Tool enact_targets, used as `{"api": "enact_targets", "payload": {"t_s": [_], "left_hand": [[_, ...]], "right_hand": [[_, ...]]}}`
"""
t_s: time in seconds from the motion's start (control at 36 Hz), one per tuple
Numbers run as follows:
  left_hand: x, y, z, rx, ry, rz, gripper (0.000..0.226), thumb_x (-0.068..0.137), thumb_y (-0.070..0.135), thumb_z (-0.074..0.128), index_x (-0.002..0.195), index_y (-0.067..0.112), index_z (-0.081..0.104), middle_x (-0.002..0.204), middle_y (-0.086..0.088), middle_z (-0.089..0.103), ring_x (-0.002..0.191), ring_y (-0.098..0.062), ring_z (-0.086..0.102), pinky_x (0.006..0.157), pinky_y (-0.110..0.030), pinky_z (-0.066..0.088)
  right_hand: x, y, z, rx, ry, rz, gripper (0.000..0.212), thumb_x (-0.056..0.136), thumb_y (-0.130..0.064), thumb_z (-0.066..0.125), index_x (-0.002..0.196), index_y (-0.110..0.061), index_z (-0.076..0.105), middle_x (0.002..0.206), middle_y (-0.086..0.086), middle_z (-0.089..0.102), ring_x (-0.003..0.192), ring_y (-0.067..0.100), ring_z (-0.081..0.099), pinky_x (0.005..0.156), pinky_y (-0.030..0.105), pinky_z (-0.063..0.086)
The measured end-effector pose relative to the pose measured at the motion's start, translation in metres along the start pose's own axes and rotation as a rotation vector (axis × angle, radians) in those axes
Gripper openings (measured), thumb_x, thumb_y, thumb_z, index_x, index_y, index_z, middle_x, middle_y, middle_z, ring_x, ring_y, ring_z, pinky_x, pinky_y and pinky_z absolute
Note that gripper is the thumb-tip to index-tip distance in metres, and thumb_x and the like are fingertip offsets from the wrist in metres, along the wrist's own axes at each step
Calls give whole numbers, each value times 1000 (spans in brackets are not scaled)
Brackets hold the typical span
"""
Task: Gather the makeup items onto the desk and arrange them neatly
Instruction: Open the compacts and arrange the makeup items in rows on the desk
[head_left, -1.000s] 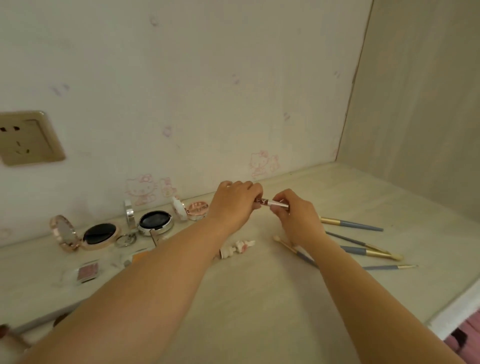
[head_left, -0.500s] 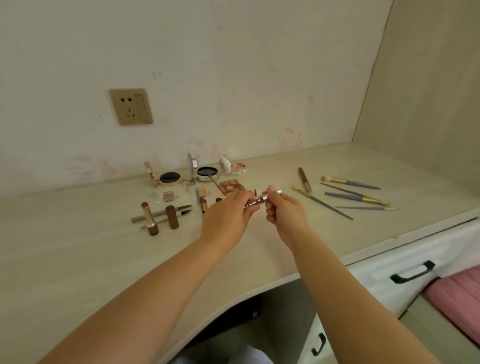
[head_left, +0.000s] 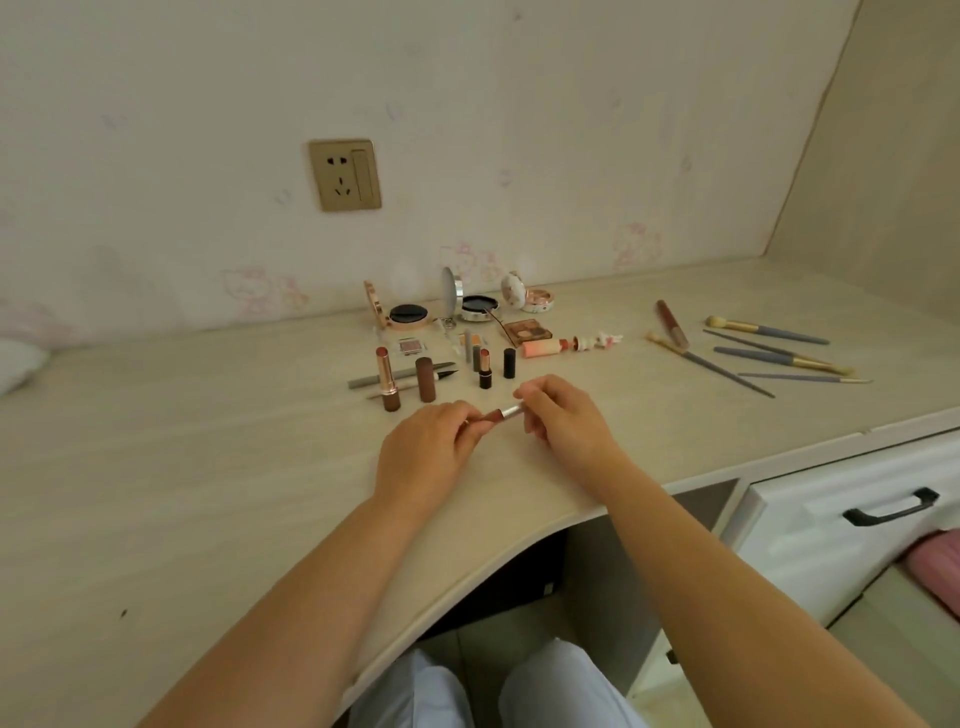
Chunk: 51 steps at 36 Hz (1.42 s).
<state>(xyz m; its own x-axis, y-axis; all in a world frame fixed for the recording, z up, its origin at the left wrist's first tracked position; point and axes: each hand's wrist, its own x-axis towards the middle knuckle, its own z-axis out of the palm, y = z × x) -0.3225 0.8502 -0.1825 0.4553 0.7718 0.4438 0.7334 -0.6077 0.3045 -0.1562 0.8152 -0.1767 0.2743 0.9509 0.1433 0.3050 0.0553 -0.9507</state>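
Both hands hold one slim lip tube (head_left: 502, 414) just above the pale wooden desk (head_left: 208, 467). My left hand (head_left: 434, 451) grips its reddish-brown end and my right hand (head_left: 563, 421) pinches its silver end. Behind the hands stand open lipsticks (head_left: 387, 379) and their caps (head_left: 425, 379), with eyeliner pencils (head_left: 400, 375) lying flat. Open compacts (head_left: 408, 315) line the wall, beside an eyeshadow palette (head_left: 523, 330) and a pink tube (head_left: 545, 347). Several grey-handled brushes (head_left: 769, 358) and a lip gloss (head_left: 671, 324) lie to the right.
A wall socket (head_left: 344, 174) sits above the makeup. White drawers with black handles (head_left: 891, 510) are below the desk's right end. The desk's curved front edge (head_left: 519, 540) runs over my knees (head_left: 483, 691). A side panel (head_left: 883, 156) closes the right.
The view has pulled back and down from the wall. Both hands have come toward me and lowered near the desk's front, still holding the slim tube between them.
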Motion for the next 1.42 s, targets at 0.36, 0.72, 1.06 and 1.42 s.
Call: {"api": "enact_targets", "payload": {"t_s": [0.36,0.72,1.06,1.42], "left_hand": [[-1,-19,-1,-98,-67,-73,17,87,43,57,98,31,62,89,11,61,84,-10,51,66,-28,41],[1,-20,-1,-171,-21,-90,15,83,37,65,95,30,62,91,13,60,86,-9,50,72,-29,43],[-1,-20,-1,-185,-18,-114,13,81,35,67,94,33,62,89,16,58,83,-7,49,69,-24,40],[-1,-18,-4,-196,24,-148,15,79,28,71,92,31,64,91,15,58,88,-10,53,77,-34,47]], "right_hand": [[13,6,0,-261,-117,-107,17,88,-16,60,96,-31,60,91,-15,63,72,-1,52,66,9,37],[11,8,7,-404,-117,-109,6,92,-32,53,89,-30,58,68,-7,52,61,8,44,58,25,35],[8,5,9,-391,-148,-112,6,91,-33,54,90,-31,60,71,-13,59,63,3,48,59,22,36],[7,4,8,-385,-132,-80,13,95,-34,48,92,-29,60,73,-13,59,66,2,49,61,21,35]]}}
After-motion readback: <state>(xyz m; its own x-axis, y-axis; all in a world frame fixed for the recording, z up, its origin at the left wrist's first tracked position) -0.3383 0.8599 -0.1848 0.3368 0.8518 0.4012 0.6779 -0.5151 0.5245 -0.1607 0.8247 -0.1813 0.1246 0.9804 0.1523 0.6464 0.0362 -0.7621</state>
